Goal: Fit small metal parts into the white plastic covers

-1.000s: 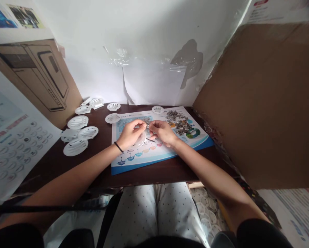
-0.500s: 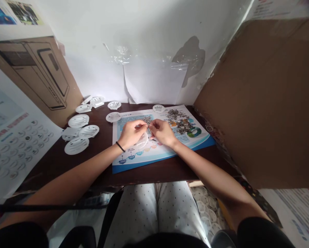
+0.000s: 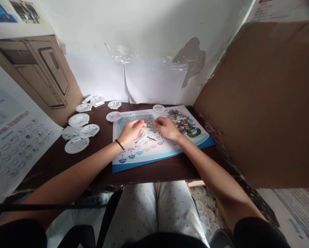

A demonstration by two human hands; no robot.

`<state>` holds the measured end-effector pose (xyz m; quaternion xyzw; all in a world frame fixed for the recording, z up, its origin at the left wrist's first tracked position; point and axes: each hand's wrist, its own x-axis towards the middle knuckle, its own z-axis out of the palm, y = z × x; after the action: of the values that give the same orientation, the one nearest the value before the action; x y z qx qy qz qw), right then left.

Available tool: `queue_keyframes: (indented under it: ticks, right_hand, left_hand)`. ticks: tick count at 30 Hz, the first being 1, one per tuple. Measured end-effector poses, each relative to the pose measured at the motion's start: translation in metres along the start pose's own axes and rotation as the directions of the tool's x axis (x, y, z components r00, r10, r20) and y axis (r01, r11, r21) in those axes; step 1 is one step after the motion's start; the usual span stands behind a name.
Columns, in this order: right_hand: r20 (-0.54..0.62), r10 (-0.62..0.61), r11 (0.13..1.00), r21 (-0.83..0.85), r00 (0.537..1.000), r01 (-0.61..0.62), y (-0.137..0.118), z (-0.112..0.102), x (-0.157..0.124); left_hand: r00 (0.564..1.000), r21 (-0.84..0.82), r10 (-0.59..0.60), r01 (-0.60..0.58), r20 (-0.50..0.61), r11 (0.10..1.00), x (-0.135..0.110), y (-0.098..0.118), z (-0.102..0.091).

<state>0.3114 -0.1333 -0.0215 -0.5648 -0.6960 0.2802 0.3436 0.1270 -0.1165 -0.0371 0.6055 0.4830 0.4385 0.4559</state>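
Note:
My left hand (image 3: pixel 133 131), a black band on its wrist, is closed with its fingers curled around the edge of a white shell-shaped plastic dish (image 3: pixel 141 137). Its fingers hide part of the dish. To the right, my right hand (image 3: pixel 167 127) has its fingertips pressed together, pointing down at a loose pile of small metal pieces (image 3: pixel 149 124). What those fingertips hold, if anything, is hidden. A thin dark tool (image 3: pixel 151 138) lies on the printed sheet (image 3: pixel 133 165) between the hands.
Two darker heaps of small metal parts (image 3: pixel 184 124) lie right of my right hand. Several white shell-shaped dishes (image 3: pixel 76 144) rest on the dark table (image 3: pixel 100 162) at left, one more (image 3: pixel 158 108) behind. Cardboard (image 3: pixel 268 103) walls the right side; a printed box (image 3: pixel 40 72) stands left.
My hands, fingertips together before, are now apart. The right hand has moved slightly right, uncovering the metal pile and thin tool. The white dish has shifted slightly away from me.

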Motion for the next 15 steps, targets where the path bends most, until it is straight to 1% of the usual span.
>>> queue_keyframes:
  ticks: [1, 3, 6, 10, 15]
  right_hand:
    - [-0.006, 0.001, 0.993, -0.118, 1.000, -0.002, 0.004, -0.005, 0.002]
    - [0.011, 0.028, 0.948, -0.316, 1.000, -0.023, 0.010, -0.011, 0.006]
    - [0.047, 0.078, 0.874, -0.484, 0.996, -0.046, 0.017, -0.014, 0.007]
    - [0.007, 0.109, 0.821, -0.565, 0.994, -0.086, 0.018, -0.012, 0.006]
    - [-0.064, 0.139, 0.818, -0.555, 0.988, -0.151, 0.015, -0.014, 0.003]
  left_hand:
    - [0.999, -0.008, -0.023, 0.023, -0.027, 1.000, 0.002, -0.001, -0.001]
    - [0.997, 0.010, -0.051, 0.052, -0.052, 0.999, 0.006, -0.001, -0.004]
    - [0.997, 0.071, -0.057, 0.060, -0.045, 0.996, 0.010, 0.002, -0.008]
    - [0.998, 0.143, -0.044, 0.049, -0.037, 0.989, 0.012, 0.004, -0.013]
    - [0.999, 0.166, 0.029, -0.023, -0.036, 0.986, 0.016, -0.008, -0.013]
